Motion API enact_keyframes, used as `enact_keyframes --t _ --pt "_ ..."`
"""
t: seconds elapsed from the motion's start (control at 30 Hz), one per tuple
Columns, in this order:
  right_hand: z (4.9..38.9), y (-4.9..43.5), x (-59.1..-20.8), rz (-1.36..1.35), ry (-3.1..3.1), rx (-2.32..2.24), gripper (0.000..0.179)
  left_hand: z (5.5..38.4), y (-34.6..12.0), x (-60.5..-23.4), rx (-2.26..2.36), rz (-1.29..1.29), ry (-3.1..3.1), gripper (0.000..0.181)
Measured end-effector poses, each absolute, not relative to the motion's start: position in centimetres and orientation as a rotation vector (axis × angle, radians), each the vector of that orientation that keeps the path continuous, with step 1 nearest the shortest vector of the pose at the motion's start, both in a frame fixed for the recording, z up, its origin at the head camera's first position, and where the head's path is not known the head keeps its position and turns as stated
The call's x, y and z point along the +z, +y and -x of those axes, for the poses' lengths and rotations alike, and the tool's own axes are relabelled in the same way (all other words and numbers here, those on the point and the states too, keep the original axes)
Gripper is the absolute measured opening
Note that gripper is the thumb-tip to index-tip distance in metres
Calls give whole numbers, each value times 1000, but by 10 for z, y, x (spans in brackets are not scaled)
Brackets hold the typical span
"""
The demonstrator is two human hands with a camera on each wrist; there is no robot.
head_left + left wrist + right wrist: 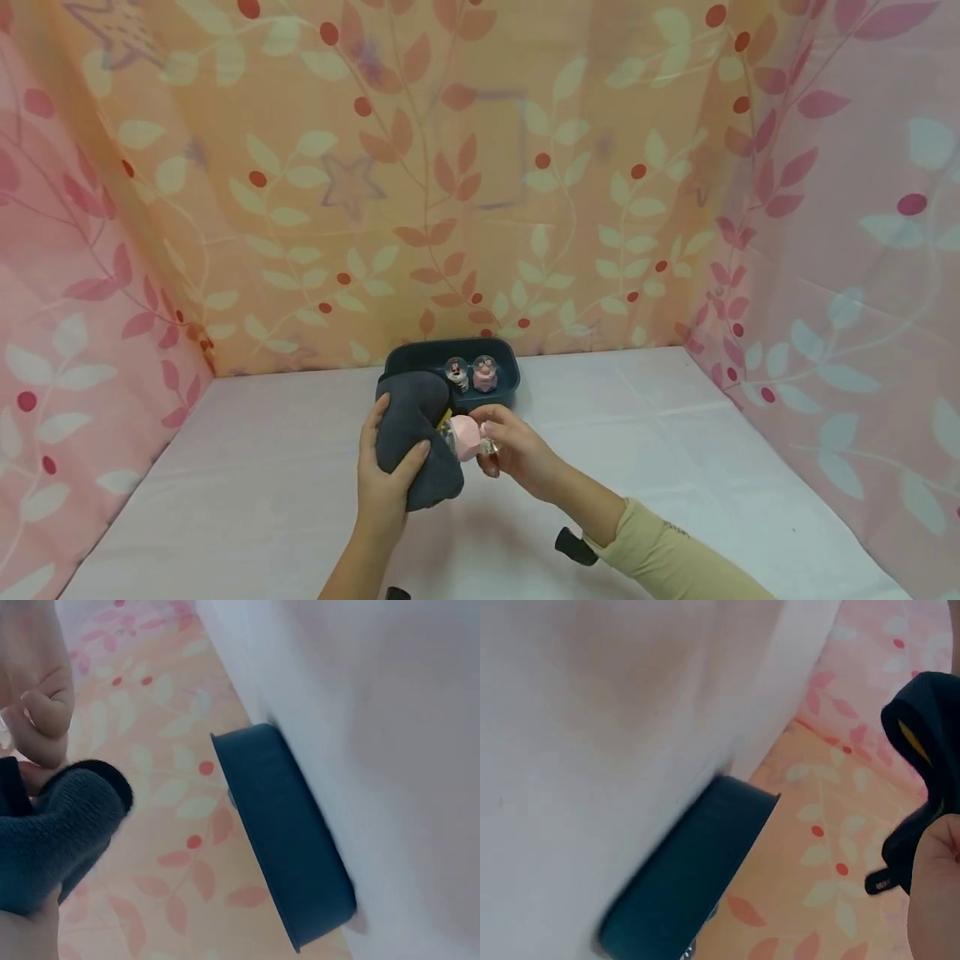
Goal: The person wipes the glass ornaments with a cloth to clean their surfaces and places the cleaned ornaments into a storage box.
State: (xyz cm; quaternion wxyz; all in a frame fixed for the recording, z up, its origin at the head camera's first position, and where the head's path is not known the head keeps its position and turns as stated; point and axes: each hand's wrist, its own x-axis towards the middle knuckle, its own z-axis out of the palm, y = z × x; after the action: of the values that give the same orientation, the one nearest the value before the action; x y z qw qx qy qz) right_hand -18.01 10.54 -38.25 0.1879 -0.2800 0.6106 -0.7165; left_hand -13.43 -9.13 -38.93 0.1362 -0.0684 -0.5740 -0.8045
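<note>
In the head view my left hand grips a soft dark grey-blue pouch, thumb on the near side. A bit of yellow lining shows at the pouch's opening, which faces right. At that opening, my right hand pinches a small pink-based trinket with clear parts, seemingly a small globe; its far end is hidden by the pouch. The pouch fills the lower left of the left wrist view, and the right hand shows above it. In the right wrist view the pouch has a dark tab.
Behind the hands a dark blue bin stands on the white table. In it are two small clear-domed globes, one with a black-and-white figure, one pink. Flowered cloth walls enclose the table.
</note>
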Motion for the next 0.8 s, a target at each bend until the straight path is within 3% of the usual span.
enact_keyframes --t 0.27,0.5,0.8 --pt "179 100 -377 671 1573 -2005 33 131 -81 -386 -2358 299 -1716 79" --pt "183 100 -375 693 1540 -1946 22 127 -77 -382 -2323 254 -1706 68" --pt "180 101 -377 651 1399 -1992 35 128 -81 -385 -2458 291 -1629 66"
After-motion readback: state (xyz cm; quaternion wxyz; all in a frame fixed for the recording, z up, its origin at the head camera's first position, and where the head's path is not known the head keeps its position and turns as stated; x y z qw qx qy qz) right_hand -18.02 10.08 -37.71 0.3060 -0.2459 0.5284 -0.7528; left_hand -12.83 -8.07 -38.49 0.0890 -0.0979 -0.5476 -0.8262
